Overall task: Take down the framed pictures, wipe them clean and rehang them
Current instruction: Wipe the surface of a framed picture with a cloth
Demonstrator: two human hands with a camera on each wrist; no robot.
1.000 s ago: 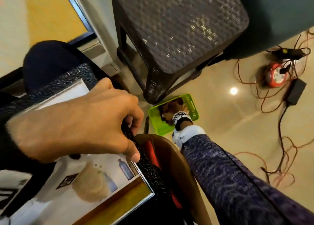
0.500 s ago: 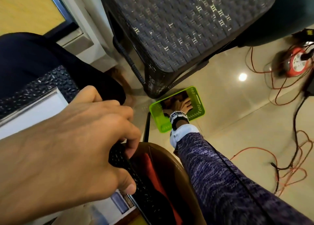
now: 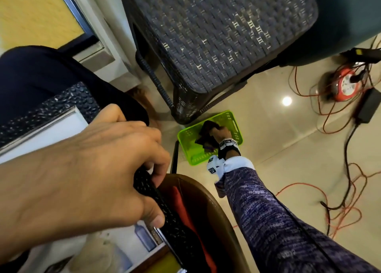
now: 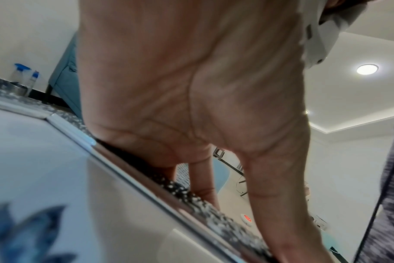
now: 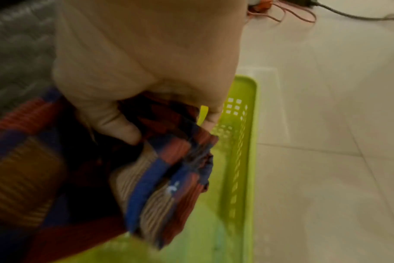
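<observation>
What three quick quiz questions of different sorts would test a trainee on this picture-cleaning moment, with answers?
1. True or false: the left hand grips the framed picture by its edge.
2. What does the right hand hold? A) spray bottle B) checked cloth C) cable
3. Fill in: the right hand is over the green ____ on the floor.

Key: 1 true; 2 B; 3 basket.

My right hand (image 5: 146, 58) grips a cloth (image 5: 169, 160) checked in red, blue and tan stripes, over the lime-green perforated basket (image 3: 235, 126). My sleeve (image 3: 288, 231) is mottled purple. The picture frame (image 3: 68, 103) is black, pebble-textured, silver-edged inside. The stool (image 3: 216, 31) is dark woven-pattern; the cable reel (image 3: 346, 84) is red.
</observation>
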